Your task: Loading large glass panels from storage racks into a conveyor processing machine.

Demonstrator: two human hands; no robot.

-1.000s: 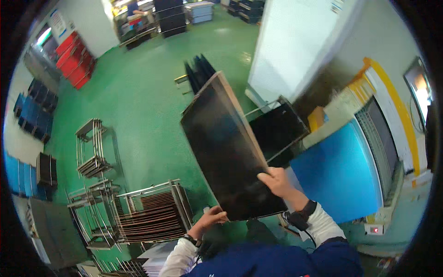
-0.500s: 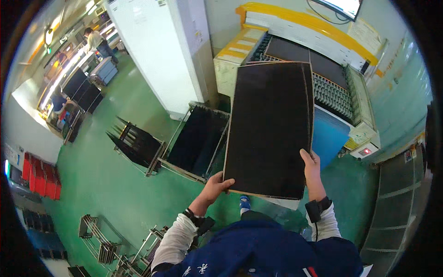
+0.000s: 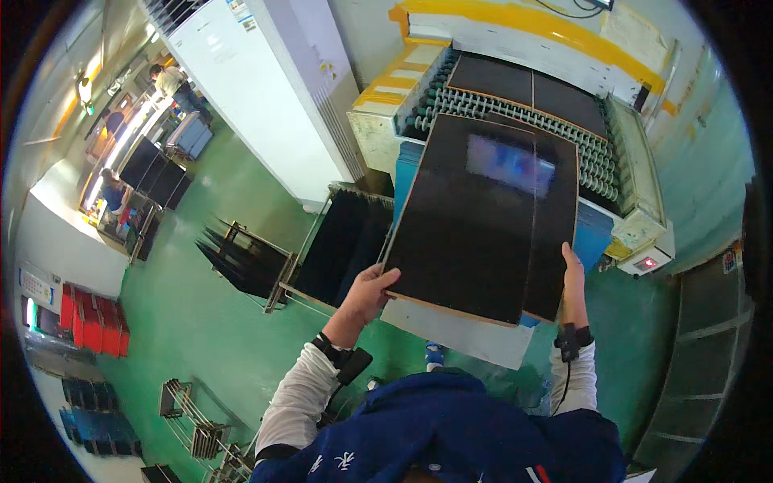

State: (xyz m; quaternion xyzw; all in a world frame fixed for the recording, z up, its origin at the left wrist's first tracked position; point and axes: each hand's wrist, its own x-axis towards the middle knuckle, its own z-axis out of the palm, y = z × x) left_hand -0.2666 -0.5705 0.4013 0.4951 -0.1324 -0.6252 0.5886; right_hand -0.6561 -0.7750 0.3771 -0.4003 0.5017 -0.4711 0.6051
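Observation:
A large black panel [image 3: 459,241] with a thin brown edge is held flat in front of me. A second black panel [image 3: 551,266] overlaps it on the right and shows as a strip; a bluish reflection lies across the upper part of the two. My left hand [image 3: 366,295] grips the near left corner, thumb on top and fingers hidden underneath. My right hand [image 3: 572,283] is at the right edge of the second panel, thumb along the side and the other fingers mostly hidden. Beyond the panels is a roller conveyor [image 3: 576,157] with more dark panels [image 3: 491,83] on its far rollers.
A pale board [image 3: 455,330] and a blue surface [image 3: 594,229] show beneath the panels. To the left stand a rack of dark sheets [image 3: 342,241] and a smaller rack [image 3: 250,262]. A white column [image 3: 250,88] rises behind them. Red crates [image 3: 94,320] are far left; people work in the background.
The held panels have shifted right and tilted in view, and the second one now shows more along the right side. More of the conveyor rollers and the pale board has come into sight.

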